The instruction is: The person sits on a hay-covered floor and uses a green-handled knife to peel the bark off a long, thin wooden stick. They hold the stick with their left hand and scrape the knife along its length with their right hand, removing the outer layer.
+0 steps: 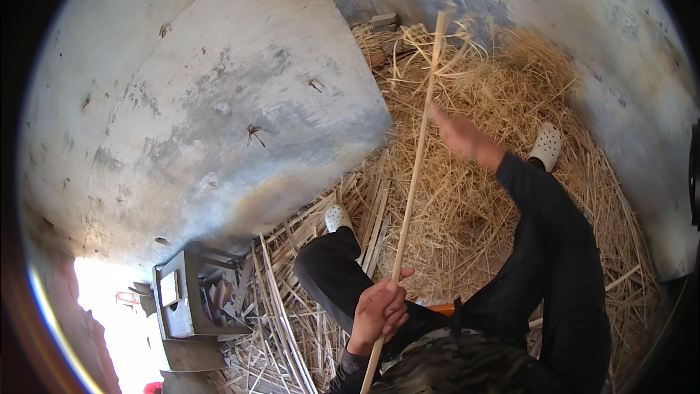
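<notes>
A long, pale bamboo strip [417, 168] slants up from the lower edge toward the far wall. Near its lower end, my left hand [379, 310] is closed around it, with the thumb along its side. My right hand [461, 135] is beside the strip's upper half, arm stretched forward. Motion blurs its fingers, so whether they touch the strip or hold anything does not show. Thin curled shavings [463, 51] spread around the strip's far end, partly blurred.
A heap of straw-coloured shavings [467, 211] covers the floor between my legs. Split bamboo lengths [281, 314] lie to the left, near a worn box-like stand [179, 299]. A plastered wall [219, 102] juts in at left; another curves along the right.
</notes>
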Demonstrator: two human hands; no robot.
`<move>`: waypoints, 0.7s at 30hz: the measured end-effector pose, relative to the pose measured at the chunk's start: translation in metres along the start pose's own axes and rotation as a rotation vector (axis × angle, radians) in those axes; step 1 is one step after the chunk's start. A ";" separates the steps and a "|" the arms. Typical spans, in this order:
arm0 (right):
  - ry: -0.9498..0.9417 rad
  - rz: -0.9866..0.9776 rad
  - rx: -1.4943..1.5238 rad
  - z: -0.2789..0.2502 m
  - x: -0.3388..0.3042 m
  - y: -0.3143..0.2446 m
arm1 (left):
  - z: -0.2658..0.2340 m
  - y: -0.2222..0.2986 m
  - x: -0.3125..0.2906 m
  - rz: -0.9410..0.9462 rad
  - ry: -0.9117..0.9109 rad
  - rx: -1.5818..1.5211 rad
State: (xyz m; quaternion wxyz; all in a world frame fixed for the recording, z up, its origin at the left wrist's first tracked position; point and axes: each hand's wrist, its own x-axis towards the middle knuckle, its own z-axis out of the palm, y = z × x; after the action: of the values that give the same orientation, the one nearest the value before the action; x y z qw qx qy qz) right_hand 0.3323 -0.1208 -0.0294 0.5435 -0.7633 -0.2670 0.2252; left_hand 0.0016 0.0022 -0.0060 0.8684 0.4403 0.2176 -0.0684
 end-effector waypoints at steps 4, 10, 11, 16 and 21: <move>0.058 -0.565 -0.818 0.063 -0.057 -0.001 | -0.004 0.004 0.002 -0.001 0.000 -0.111; 0.153 -0.368 -0.771 0.033 -0.021 0.006 | 0.003 0.007 -0.001 0.050 0.052 0.073; 0.104 -0.369 -0.779 0.037 -0.026 0.003 | 0.003 0.008 0.001 0.052 0.064 0.095; 0.152 -0.747 -0.797 0.074 -0.047 0.010 | -0.001 0.004 0.000 0.116 0.088 0.190; 0.265 -0.402 -0.822 0.014 0.004 0.016 | 0.005 0.003 -0.011 0.106 0.073 0.290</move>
State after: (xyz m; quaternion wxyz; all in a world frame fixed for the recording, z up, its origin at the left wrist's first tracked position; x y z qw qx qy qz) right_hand 0.3293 -0.1128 -0.0492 0.2586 -0.8704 -0.4047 -0.1082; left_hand -0.0058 -0.0002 0.0037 0.7895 0.5742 0.2132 -0.0375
